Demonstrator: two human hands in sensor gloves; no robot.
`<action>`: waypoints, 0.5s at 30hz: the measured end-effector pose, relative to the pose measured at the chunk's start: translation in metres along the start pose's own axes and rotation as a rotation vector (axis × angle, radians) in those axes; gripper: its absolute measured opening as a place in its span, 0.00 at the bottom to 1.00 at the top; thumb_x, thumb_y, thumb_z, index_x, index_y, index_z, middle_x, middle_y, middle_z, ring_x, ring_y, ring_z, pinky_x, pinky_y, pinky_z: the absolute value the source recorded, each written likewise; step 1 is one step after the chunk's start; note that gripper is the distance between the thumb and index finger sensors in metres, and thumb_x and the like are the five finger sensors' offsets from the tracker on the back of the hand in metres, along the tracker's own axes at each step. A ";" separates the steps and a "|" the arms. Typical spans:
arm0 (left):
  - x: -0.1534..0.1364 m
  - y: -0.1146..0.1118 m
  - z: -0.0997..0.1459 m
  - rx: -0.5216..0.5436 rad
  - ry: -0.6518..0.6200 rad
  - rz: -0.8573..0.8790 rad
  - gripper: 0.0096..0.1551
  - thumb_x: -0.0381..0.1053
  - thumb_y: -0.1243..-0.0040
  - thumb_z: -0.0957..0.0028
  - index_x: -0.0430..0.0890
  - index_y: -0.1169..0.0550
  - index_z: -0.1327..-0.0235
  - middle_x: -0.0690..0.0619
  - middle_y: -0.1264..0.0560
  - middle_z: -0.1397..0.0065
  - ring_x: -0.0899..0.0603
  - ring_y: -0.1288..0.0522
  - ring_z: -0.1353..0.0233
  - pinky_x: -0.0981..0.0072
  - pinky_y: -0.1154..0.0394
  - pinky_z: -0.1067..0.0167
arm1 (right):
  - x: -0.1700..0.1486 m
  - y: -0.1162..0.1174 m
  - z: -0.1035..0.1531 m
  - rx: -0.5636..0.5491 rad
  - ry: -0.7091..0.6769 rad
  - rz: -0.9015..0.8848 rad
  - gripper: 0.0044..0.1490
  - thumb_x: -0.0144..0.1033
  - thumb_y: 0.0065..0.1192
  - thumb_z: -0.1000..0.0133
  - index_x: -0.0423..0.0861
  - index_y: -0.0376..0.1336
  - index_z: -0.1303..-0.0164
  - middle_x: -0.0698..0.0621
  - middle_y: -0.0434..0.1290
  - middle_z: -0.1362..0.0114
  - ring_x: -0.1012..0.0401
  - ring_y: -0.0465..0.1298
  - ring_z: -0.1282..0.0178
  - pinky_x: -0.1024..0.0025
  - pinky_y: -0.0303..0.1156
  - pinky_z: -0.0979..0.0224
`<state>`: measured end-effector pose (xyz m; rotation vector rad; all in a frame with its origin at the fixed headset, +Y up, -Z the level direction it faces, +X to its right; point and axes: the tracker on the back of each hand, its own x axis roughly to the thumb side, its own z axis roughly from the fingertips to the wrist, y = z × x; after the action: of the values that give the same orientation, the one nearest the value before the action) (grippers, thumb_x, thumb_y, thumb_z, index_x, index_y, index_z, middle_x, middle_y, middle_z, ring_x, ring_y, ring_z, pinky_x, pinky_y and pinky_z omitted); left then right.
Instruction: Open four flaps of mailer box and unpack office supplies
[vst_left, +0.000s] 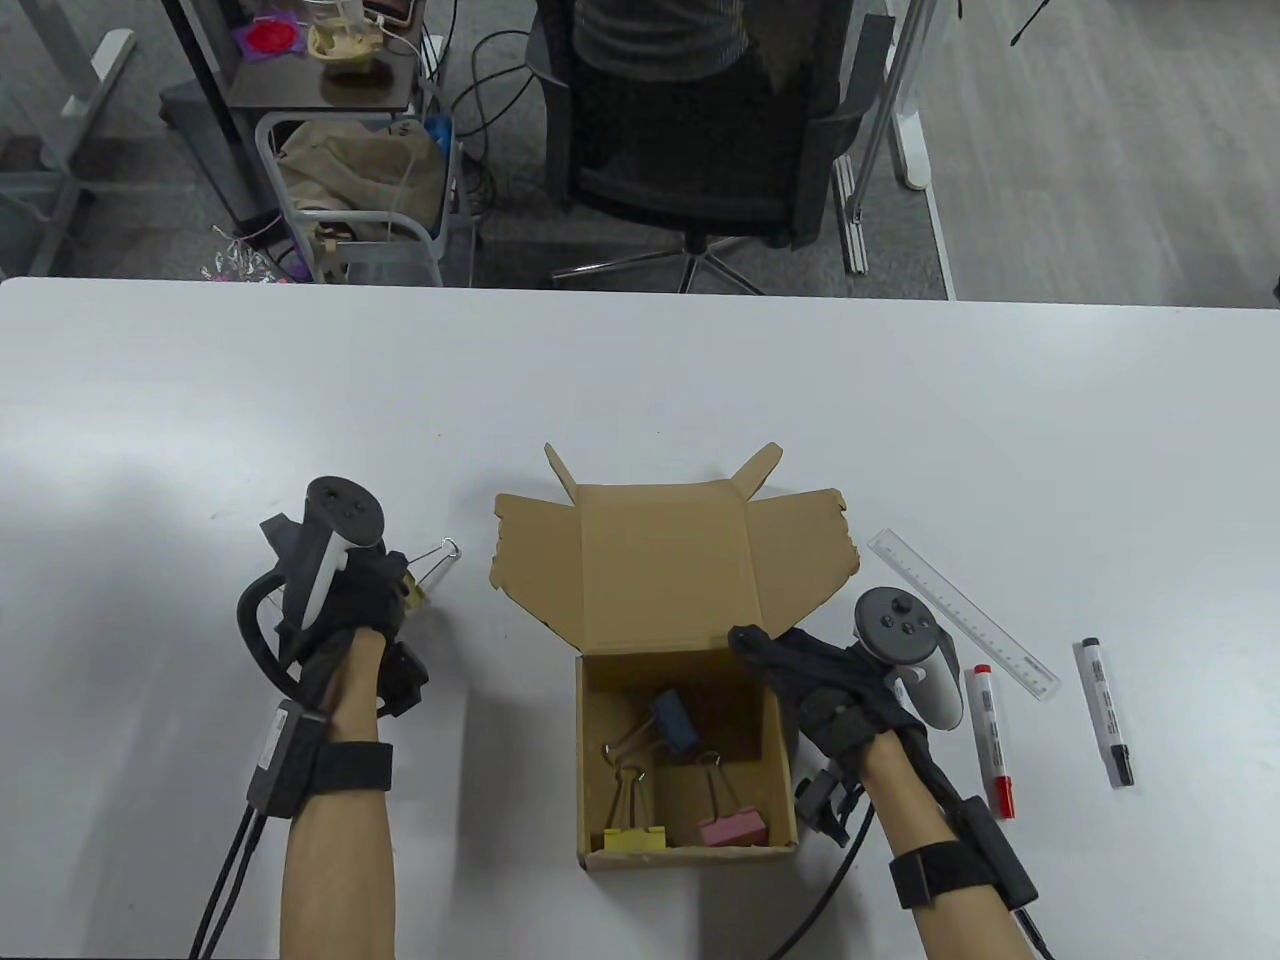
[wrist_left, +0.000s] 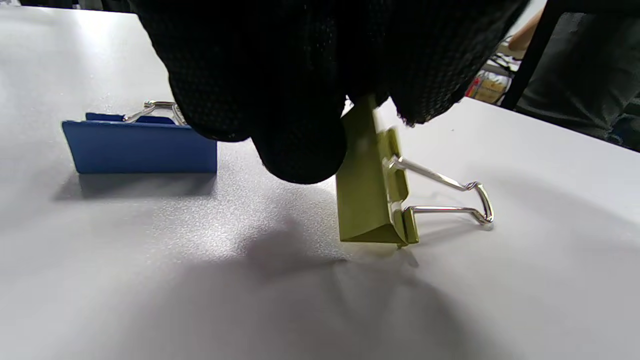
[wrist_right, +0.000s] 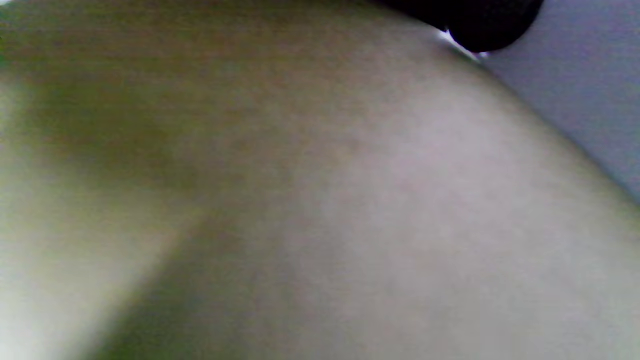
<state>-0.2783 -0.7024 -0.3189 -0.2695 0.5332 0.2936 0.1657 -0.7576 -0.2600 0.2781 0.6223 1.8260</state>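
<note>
Left grip (wrist_left: 320, 95) pinches a yellow clip (wrist_left: 372, 200) and holds it down on the counter (vst_left: 640, 380), left of the box (vst_left: 690, 760). A blue clip (wrist_left: 140, 147) lies close by. Right grip (vst_left: 800, 665) rests on the box's right wall, but I cannot tell if its fingers curl over the edge. The flaps are open, and three clips (vst_left: 650, 790) wait inside. A ruler (vst_left: 965, 615) and two pens (vst_left: 1050, 715) lie on the right. If the yellow clip is let go while tilted, it may tip over. The right wrist view is just a blur of cardboard.
</note>
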 end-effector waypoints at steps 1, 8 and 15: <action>0.000 0.002 0.003 0.014 -0.010 0.012 0.28 0.55 0.34 0.43 0.52 0.27 0.30 0.47 0.24 0.24 0.49 0.12 0.38 0.58 0.16 0.36 | 0.000 0.000 0.000 0.000 0.000 0.000 0.40 0.58 0.47 0.35 0.42 0.57 0.21 0.33 0.66 0.21 0.34 0.60 0.22 0.31 0.58 0.31; 0.005 0.024 0.035 0.090 -0.138 0.030 0.30 0.57 0.35 0.43 0.51 0.28 0.29 0.46 0.25 0.23 0.45 0.14 0.36 0.53 0.18 0.35 | 0.000 0.000 0.000 -0.001 -0.001 0.003 0.40 0.58 0.47 0.35 0.42 0.57 0.21 0.32 0.66 0.21 0.34 0.60 0.22 0.31 0.58 0.31; 0.019 0.054 0.098 0.183 -0.397 0.136 0.34 0.59 0.36 0.43 0.50 0.31 0.25 0.46 0.28 0.21 0.38 0.21 0.27 0.46 0.22 0.31 | 0.000 0.000 0.000 -0.002 -0.001 0.005 0.40 0.58 0.46 0.35 0.42 0.57 0.21 0.33 0.66 0.21 0.34 0.60 0.22 0.31 0.58 0.31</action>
<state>-0.2368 -0.6167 -0.2569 0.0059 0.1829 0.4160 0.1656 -0.7576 -0.2600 0.2794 0.6191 1.8309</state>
